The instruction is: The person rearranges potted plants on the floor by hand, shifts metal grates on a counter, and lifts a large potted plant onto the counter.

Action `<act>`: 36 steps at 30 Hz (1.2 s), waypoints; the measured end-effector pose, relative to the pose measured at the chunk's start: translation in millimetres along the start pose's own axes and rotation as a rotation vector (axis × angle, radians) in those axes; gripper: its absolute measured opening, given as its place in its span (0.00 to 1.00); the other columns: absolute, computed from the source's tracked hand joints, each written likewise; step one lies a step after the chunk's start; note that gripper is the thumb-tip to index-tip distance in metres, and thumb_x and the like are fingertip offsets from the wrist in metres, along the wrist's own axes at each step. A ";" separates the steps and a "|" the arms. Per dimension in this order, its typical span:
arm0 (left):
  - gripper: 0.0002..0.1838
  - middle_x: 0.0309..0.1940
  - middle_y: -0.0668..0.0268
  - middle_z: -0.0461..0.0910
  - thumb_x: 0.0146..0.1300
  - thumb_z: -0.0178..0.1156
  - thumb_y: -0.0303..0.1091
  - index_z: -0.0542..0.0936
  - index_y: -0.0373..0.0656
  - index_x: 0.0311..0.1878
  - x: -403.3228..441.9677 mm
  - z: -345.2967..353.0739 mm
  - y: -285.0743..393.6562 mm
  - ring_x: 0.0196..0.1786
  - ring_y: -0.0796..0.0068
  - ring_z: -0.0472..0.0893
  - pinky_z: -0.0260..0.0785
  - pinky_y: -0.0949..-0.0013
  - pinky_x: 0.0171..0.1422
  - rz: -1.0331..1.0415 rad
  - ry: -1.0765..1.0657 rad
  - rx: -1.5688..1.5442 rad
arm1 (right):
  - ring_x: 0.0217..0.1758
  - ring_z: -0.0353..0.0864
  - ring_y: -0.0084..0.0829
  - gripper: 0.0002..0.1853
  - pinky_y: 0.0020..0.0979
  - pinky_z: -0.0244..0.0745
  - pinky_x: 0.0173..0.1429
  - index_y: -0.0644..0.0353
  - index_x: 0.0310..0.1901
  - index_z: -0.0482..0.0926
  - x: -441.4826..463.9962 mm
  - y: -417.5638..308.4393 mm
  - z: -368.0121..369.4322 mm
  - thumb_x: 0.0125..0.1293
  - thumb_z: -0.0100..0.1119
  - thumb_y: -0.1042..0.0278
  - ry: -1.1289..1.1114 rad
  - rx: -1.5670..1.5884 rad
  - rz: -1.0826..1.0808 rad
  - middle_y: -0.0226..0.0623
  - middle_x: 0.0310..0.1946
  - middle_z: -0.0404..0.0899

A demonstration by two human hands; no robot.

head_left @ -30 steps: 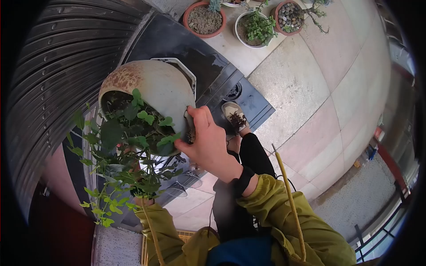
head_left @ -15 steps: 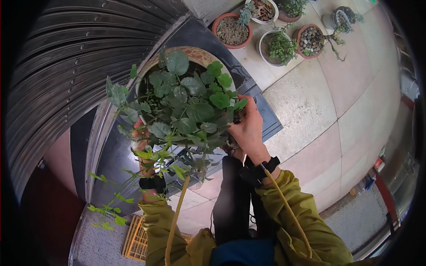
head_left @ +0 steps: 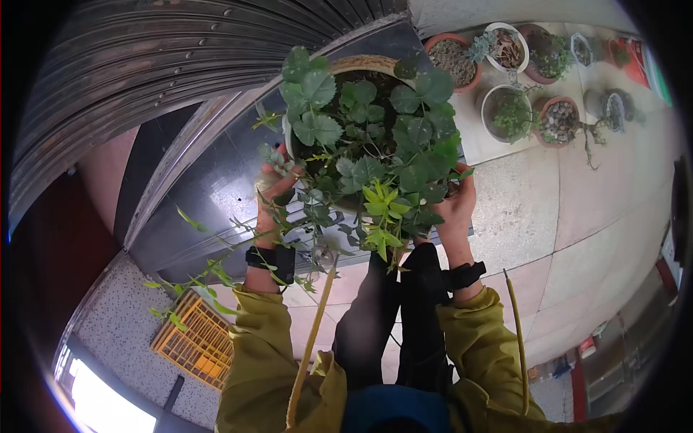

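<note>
A large round pot [head_left: 364, 63] full of leafy plants is held between both hands, its opening facing up toward the camera. My left hand [head_left: 276, 184] grips the pot's left side, with some fingers hidden by leaves. On the right side, my right hand [head_left: 458, 206] is closed on the pot's edge, partly covered by leaves. Broad green leaves [head_left: 317, 128] spread over the rim, and thin light-green stems trail down to the lower left. Most of the pot's wall is hidden under the foliage.
Small potted plants stand at the upper right, among them a white pot [head_left: 505, 114] and a pot of pebbles [head_left: 558, 121]. A ribbed metal shutter [head_left: 166, 79] curves along the upper left. A yellow crate [head_left: 198, 339] lies lower left, beyond a dark glossy step [head_left: 216, 189].
The pot has turned from tilted on its side to opening upward and has shifted right in view. My left hand, earlier mostly hidden, now shows at its left side.
</note>
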State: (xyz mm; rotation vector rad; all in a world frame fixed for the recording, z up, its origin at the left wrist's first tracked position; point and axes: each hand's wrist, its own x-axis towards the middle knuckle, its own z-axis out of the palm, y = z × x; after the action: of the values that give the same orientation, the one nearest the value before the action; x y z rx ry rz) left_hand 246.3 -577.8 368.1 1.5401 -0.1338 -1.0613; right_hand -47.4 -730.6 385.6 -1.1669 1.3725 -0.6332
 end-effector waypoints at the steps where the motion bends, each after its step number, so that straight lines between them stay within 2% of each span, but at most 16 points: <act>1: 0.33 0.61 0.62 0.75 0.58 0.64 0.18 0.68 0.35 0.68 -4.5 6.3 4.8 0.60 0.70 0.75 0.66 0.68 0.66 -0.068 0.022 0.074 | 0.41 0.83 0.27 0.25 0.29 0.77 0.46 0.65 0.53 0.72 3.7 -3.0 -1.7 0.54 0.71 0.74 -0.026 -0.006 -0.002 0.40 0.40 0.81; 4: 0.29 0.58 0.63 0.76 0.60 0.63 0.19 0.69 0.37 0.66 2.3 -9.4 -19.7 0.60 0.71 0.76 0.68 0.67 0.65 -0.009 -0.055 0.212 | 0.46 0.81 0.26 0.27 0.27 0.76 0.51 0.66 0.55 0.71 13.0 -13.9 -1.8 0.53 0.68 0.78 -0.068 0.120 -0.013 0.37 0.47 0.79; 7: 0.28 0.60 0.61 0.75 0.62 0.60 0.16 0.68 0.35 0.65 -9.0 -5.3 -32.4 0.62 0.68 0.74 0.67 0.65 0.66 -0.142 0.004 -0.388 | 0.48 0.79 0.25 0.28 0.27 0.75 0.53 0.66 0.56 0.70 23.5 -12.1 -11.5 0.53 0.68 0.79 -0.162 0.019 0.057 0.37 0.49 0.78; 8: 0.31 0.62 0.60 0.74 0.61 0.60 0.14 0.67 0.36 0.67 -14.8 -1.8 -29.0 0.64 0.67 0.74 0.66 0.65 0.67 -0.036 -0.027 -0.283 | 0.49 0.78 0.25 0.28 0.26 0.75 0.53 0.66 0.57 0.70 27.2 -5.1 -15.3 0.53 0.68 0.79 -0.195 0.067 0.077 0.37 0.49 0.77; 9: 0.30 0.64 0.58 0.72 0.64 0.61 0.21 0.66 0.39 0.69 -22.7 8.4 -11.7 0.65 0.63 0.73 0.65 0.61 0.70 0.012 -0.007 0.031 | 0.49 0.78 0.25 0.28 0.26 0.74 0.53 0.66 0.57 0.70 30.7 9.2 -25.4 0.54 0.67 0.80 -0.230 0.065 0.164 0.37 0.49 0.78; 11: 0.28 0.66 0.57 0.71 0.70 0.57 0.40 0.66 0.38 0.69 -36.4 4.3 -16.2 0.65 0.64 0.74 0.63 0.58 0.72 0.070 0.030 -0.169 | 0.49 0.78 0.25 0.28 0.26 0.74 0.53 0.66 0.59 0.70 16.4 -28.0 -26.8 0.56 0.66 0.80 -0.306 -0.042 0.093 0.38 0.50 0.78; 13: 0.27 0.65 0.60 0.72 0.68 0.59 0.42 0.69 0.41 0.67 -62.0 -13.7 -31.6 0.62 0.63 0.76 0.65 0.59 0.69 0.143 0.075 -0.318 | 0.49 0.79 0.25 0.25 0.24 0.75 0.49 0.67 0.59 0.71 20.9 -7.7 -45.8 0.60 0.66 0.76 -0.377 -0.314 -0.045 0.38 0.50 0.79; 15: 0.23 0.66 0.56 0.69 0.63 0.57 0.30 0.72 0.39 0.62 -83.7 -50.1 -62.6 0.61 0.62 0.75 0.70 0.60 0.62 -0.067 0.393 0.011 | 0.41 0.79 0.21 0.24 0.23 0.75 0.41 0.67 0.57 0.73 -0.8 -30.5 -49.4 0.60 0.68 0.73 -0.293 -0.322 0.097 0.36 0.47 0.79; 18: 0.23 0.66 0.58 0.69 0.59 0.56 0.26 0.75 0.40 0.60 -98.1 -94.7 -117.5 0.60 0.62 0.73 0.70 0.58 0.58 -0.200 0.419 0.586 | 0.29 0.73 0.15 0.21 0.20 0.69 0.31 0.64 0.55 0.75 -35.9 -27.6 -72.1 0.61 0.68 0.70 -0.335 -0.503 0.187 0.30 0.40 0.79; 19: 0.23 0.66 0.58 0.69 0.59 0.56 0.26 0.75 0.40 0.60 -93.6 -96.3 -118.4 0.60 0.62 0.73 0.70 0.58 0.58 -0.193 0.427 0.559 | 0.26 0.71 0.13 0.20 0.20 0.66 0.29 0.63 0.54 0.76 -50.4 -29.0 -75.6 0.61 0.68 0.70 -0.350 -0.562 0.234 0.28 0.37 0.79; 21: 0.22 0.63 0.53 0.71 0.60 0.59 0.29 0.74 0.42 0.60 -80.4 -94.1 -119.6 0.62 0.53 0.72 0.63 0.56 0.67 0.429 0.398 1.033 | 0.24 0.70 0.13 0.19 0.19 0.65 0.27 0.62 0.54 0.77 -74.5 -14.9 -92.0 0.61 0.68 0.71 -0.442 -0.721 0.255 0.25 0.32 0.79; 23: 0.24 0.68 0.55 0.67 0.57 0.59 0.28 0.75 0.45 0.60 -42.1 -68.5 -125.0 0.69 0.49 0.64 0.60 0.53 0.70 0.472 0.340 0.026 | 0.22 0.70 0.13 0.18 0.20 0.65 0.26 0.62 0.53 0.78 -98.4 -13.2 -99.0 0.61 0.67 0.71 -0.495 -0.779 0.252 0.24 0.29 0.79; 25: 0.25 0.73 0.58 0.60 0.56 0.60 0.30 0.76 0.49 0.60 -18.8 -94.6 -120.1 0.73 0.47 0.60 0.57 0.50 0.73 0.691 0.137 1.406 | 0.25 0.70 0.13 0.17 0.19 0.65 0.28 0.59 0.53 0.79 -115.8 -18.1 -99.3 0.61 0.66 0.70 -0.489 -0.774 0.392 0.25 0.33 0.76; 27: 0.21 0.76 0.61 0.57 0.65 0.50 0.32 0.74 0.50 0.62 4.3 -104.2 -135.9 0.74 0.45 0.60 0.50 0.47 0.78 0.567 0.126 1.328 | 0.24 0.71 0.15 0.17 0.21 0.67 0.27 0.60 0.53 0.79 -123.9 -15.5 -103.7 0.62 0.65 0.69 -0.504 -0.827 0.372 0.26 0.33 0.77; 31: 0.16 0.75 0.64 0.59 0.63 0.54 0.33 0.78 0.49 0.54 8.5 -128.9 -136.2 0.74 0.51 0.61 0.54 0.49 0.76 0.492 0.085 1.595 | 0.24 0.72 0.14 0.17 0.20 0.68 0.27 0.62 0.52 0.79 -128.1 -20.4 -96.5 0.62 0.66 0.69 -0.501 -0.889 0.371 0.27 0.33 0.79; 36: 0.22 0.73 0.60 0.60 0.57 0.60 0.31 0.76 0.49 0.57 -15.6 -173.7 -140.8 0.72 0.49 0.63 0.56 0.48 0.75 0.451 0.256 1.484 | 0.26 0.74 0.14 0.17 0.19 0.69 0.29 0.64 0.52 0.79 -125.6 -19.0 -74.6 0.63 0.66 0.68 -0.524 -0.867 0.371 0.29 0.35 0.79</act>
State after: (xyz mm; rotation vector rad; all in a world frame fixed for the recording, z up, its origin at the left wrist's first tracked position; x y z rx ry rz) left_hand 288.7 -399.9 238.5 2.7120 -1.2342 -0.2631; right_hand -133.7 -643.8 467.7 -1.5349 1.3611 0.5762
